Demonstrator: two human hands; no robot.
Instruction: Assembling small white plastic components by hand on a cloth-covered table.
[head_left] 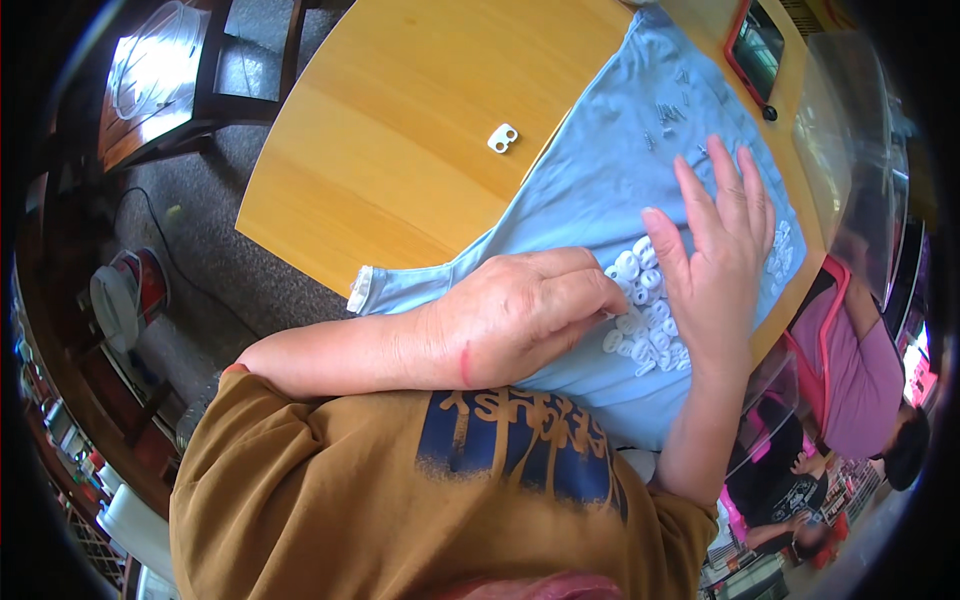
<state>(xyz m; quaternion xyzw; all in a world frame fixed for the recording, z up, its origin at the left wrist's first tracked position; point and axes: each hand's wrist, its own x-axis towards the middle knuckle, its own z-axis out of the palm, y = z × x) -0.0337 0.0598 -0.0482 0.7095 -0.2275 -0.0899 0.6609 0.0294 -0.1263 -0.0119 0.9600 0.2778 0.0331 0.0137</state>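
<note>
Premises: apparently a home or small household workshop; exact type unconfirmed. Evidence: partly cloth-covered counter (390,150) bearing heaped small white plastic pieces (655,325), dark wooden furniture (235,108), speckled floor (235,245), two other people (862,385) close by.

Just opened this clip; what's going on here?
Small white parts are piled on a light blue cloth over a wooden table. The person's left hand has its fingers drawn together at the pile's edge; whether it grips a part is hard to tell. The right hand is open beside the pile. Small metal pieces lie farther up the cloth, and a white two-holed piece on bare wood.
</note>
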